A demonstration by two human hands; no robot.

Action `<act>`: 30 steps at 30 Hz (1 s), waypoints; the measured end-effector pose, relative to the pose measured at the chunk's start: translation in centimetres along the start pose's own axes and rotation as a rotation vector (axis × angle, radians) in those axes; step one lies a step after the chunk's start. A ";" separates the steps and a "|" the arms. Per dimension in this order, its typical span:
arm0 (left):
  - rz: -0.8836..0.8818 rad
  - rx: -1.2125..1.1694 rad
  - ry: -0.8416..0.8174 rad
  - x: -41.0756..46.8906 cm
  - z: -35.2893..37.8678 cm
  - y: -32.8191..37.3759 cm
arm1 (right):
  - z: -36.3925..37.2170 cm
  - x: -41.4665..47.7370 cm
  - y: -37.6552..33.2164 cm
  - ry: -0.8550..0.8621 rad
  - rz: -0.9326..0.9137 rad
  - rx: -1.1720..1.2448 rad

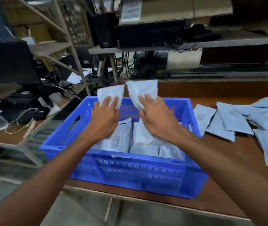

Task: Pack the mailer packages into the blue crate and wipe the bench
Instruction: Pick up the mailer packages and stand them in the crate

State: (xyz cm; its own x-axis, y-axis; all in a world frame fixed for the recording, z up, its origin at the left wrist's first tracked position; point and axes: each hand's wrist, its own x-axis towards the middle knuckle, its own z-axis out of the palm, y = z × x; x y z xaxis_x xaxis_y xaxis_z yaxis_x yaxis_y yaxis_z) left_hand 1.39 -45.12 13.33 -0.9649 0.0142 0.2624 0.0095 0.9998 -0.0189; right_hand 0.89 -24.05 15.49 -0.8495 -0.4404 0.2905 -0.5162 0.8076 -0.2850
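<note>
The whole view is smeared by motion, so print on the packages cannot be read, and both forearms hide part of the blue crate (pixel 146 173) and its contents. The left hand (pixel 104 115) has its grip clamped on one pale mailer (pixel 110 92), the right hand (pixel 156 115) on another mailer (pixel 142 89), both held upright over the crate's far wall. Several flat grey-white packed mailers (pixel 118 141) lie inside the crate. More loose mailers (pixel 237 118) lie overlapping on the brown bench (pixel 211 193) to the right, cut off by the frame edge.
</note>
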 end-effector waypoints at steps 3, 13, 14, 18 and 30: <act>-0.046 0.076 -0.218 -0.4 2.5 -5.1 | 4.4 1.4 -2.0 -0.155 0.022 -0.098; -0.017 0.107 -0.949 3.1 7.2 -9.8 | 11.0 4.9 0.9 -0.759 0.326 -0.231; 0.001 0.100 -0.986 3.5 7.5 -9.9 | 11.2 5.0 1.2 -0.791 0.325 -0.238; 0.073 0.172 -1.076 3.5 9.1 -10.2 | 12.7 4.3 2.2 -0.892 0.259 -0.248; 0.230 -0.231 -0.256 8.5 4.3 -2.0 | 3.4 6.2 4.8 -0.075 0.203 -0.089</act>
State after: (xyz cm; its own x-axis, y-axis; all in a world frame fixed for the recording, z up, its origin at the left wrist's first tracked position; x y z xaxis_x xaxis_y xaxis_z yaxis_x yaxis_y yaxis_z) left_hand -7.91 -47.09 11.48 -0.9646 0.2623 0.0277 0.2630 0.9486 0.1759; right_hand -7.23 -24.21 12.84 -0.9423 -0.2907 0.1661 -0.3252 0.9126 -0.2478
